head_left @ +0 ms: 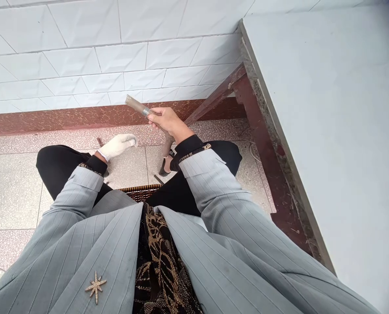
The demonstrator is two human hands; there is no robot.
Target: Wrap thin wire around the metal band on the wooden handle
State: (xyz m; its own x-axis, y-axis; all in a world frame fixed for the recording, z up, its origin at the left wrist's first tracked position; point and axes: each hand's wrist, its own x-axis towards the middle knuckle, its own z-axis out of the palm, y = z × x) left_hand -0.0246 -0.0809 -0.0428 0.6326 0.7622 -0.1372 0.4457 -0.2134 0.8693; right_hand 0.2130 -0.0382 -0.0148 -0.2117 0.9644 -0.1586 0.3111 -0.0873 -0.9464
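Observation:
My right hand [168,120] is bare and closed around the lower end of a tan tube-like piece with a silver band [136,104]. The piece points up and to the left, and its handle end is hidden in my fingers. My left hand [117,146] wears a white knitted glove and hovers over my left knee, below and left of the piece, apart from it. Its fingers are curled with the thumb along the top. A small pale spot shows at the fingertips, and I cannot make out what it is.
A white-topped table [332,109] with a dark red frame [263,131] stands close on my right. Ahead is a white tiled wall [83,26] with a red-brown skirting [50,123]. I sit on a woven seat [142,192] above a speckled tiled floor [11,187].

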